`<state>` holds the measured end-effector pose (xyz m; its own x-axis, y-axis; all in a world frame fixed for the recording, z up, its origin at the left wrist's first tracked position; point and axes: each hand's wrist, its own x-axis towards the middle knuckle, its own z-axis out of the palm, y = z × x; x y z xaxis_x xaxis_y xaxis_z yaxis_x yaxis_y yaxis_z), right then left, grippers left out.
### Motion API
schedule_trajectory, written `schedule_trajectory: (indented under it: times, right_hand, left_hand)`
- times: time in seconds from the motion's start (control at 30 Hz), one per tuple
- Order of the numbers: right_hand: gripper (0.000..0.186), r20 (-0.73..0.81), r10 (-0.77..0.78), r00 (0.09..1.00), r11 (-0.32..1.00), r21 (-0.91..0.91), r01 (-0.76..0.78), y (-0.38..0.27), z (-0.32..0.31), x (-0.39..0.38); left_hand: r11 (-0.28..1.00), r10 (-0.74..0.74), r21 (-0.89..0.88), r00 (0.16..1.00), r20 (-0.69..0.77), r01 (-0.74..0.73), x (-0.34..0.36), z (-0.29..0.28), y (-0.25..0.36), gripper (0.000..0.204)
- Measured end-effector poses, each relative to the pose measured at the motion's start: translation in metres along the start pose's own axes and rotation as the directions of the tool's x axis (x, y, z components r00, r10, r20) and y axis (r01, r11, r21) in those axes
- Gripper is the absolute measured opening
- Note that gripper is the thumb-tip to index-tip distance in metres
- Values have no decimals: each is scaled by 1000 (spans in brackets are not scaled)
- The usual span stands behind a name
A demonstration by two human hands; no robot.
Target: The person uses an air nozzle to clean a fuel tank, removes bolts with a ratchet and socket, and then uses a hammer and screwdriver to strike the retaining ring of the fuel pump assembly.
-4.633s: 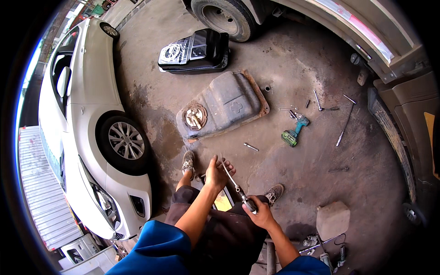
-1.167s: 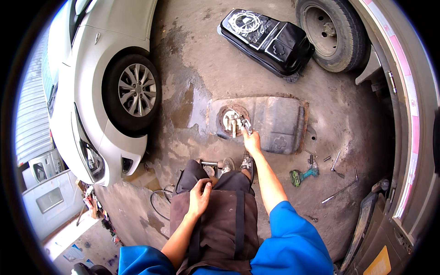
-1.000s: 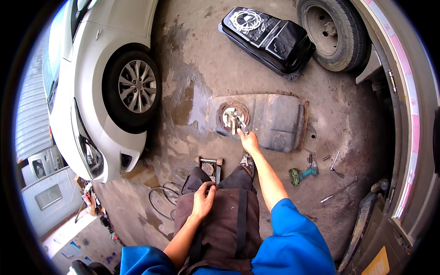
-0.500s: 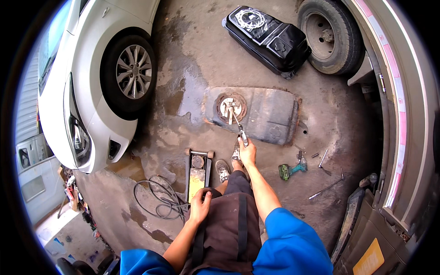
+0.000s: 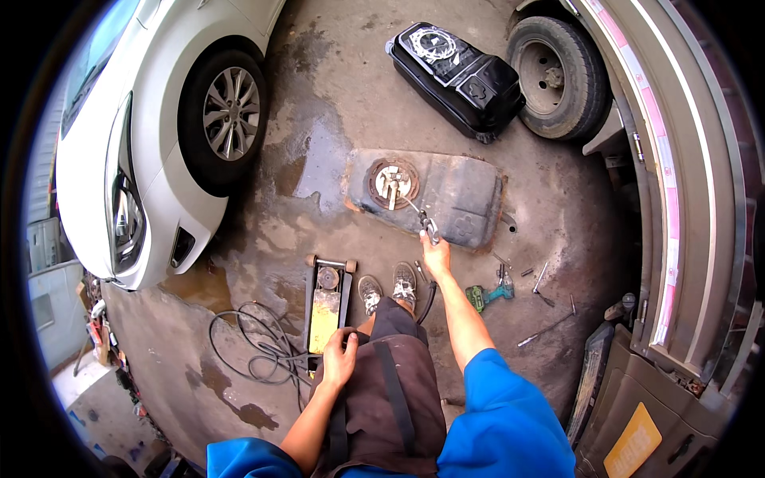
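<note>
My right hand (image 5: 435,256) is closed around a thin metal tool (image 5: 426,225) reaching toward the round fitting (image 5: 392,182) on the grey fuel tank (image 5: 446,199) lying on the concrete, while my left hand (image 5: 341,360) rests, fingers curled, on my thigh.

The tank (image 5: 446,195) on the floor was dull grey metal, scuffed and stained, with a rusty ring (image 5: 392,182) around its round opening, and the right hand (image 5: 435,256) held a thin tool (image 5: 429,227) of bright bare metal over it. The concrete floor (image 5: 319,103) looked rough, oil-dark and wet in patches. Behind lay a glossy black tank (image 5: 458,76), while the left hand (image 5: 341,360) rested on a matt brown cloth apron (image 5: 390,398).
</note>
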<state>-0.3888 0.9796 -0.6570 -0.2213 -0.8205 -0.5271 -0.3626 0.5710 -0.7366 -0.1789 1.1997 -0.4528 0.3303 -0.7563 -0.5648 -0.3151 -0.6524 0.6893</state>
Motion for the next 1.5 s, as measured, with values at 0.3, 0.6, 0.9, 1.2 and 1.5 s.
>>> schedule_trajectory:
  times: [0.3,0.6,0.9,1.2,1.5]
  right_hand:
    - [46,19,28,999,999,-45,-27,33,3,5]
    - [46,65,12,998,999,-51,-9,54,-6,29]
    - [51,-67,2,998,1000,-17,-3,13,-26,81]
    - [44,-17,-86,996,990,-110,84,-28,12,80]
    - [45,-73,-28,997,942,-336,2,-76,54,79]
  left_hand:
    - [998,-52,35,998,21,51,-20,34,12,23]
    - [993,-84,87,996,12,82,-29,54,33,24]
    - [989,-102,106,994,-39,106,-15,59,18,24]
    - [991,-26,132,1000,-1,26,44,41,31,21]
    - [996,-12,83,1000,-20,13,59,10,28,22]
